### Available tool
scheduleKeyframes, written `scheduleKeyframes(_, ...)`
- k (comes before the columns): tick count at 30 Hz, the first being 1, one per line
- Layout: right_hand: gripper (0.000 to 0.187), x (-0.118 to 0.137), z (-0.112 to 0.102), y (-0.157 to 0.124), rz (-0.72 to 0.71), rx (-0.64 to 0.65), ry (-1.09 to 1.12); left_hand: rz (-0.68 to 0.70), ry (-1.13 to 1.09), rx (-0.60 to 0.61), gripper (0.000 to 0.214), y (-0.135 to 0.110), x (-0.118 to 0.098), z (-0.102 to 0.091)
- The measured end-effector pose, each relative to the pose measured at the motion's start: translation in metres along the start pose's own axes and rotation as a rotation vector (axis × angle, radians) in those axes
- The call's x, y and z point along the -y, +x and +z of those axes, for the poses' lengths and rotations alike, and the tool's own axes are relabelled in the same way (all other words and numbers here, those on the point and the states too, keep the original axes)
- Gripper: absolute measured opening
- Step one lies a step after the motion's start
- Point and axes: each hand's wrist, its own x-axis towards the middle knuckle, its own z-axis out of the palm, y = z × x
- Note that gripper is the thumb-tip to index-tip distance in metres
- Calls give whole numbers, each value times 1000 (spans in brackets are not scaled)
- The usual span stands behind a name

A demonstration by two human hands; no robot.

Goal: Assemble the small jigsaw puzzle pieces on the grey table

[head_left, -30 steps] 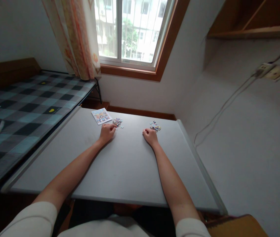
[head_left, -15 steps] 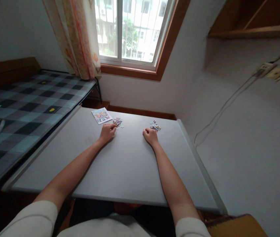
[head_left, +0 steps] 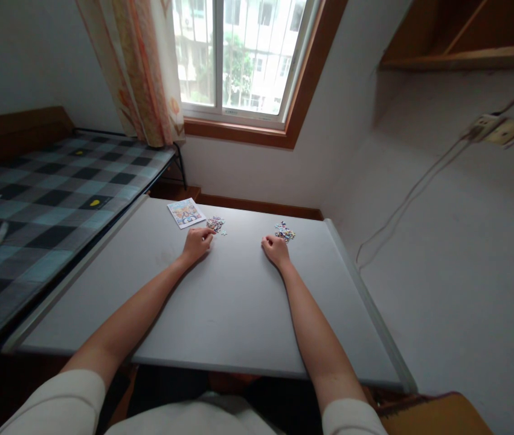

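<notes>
Towards the grey worktop's (head_left: 234,302) far edge, the left pile of pieces (head_left: 215,225) and the right pile (head_left: 285,232) lie unassembled; left hand (head_left: 198,243) and right hand (head_left: 276,249) curl beside them; whether either grip holds anything, I cannot tell.

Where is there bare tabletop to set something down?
Bare tabletop lies between the left forearm and right forearm, and outside each, out to the side edges. It's crowded near the far edge: the left hand by the left puzzle pile and printed picture, the right hand by the right puzzle pile.
</notes>
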Motion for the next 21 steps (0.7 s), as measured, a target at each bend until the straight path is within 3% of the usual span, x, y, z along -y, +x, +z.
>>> scheduleKeyframes(21, 34, 2, -2, 0, -5, 0, -1, 17, -61, 27, 26, 1, 0, 1)
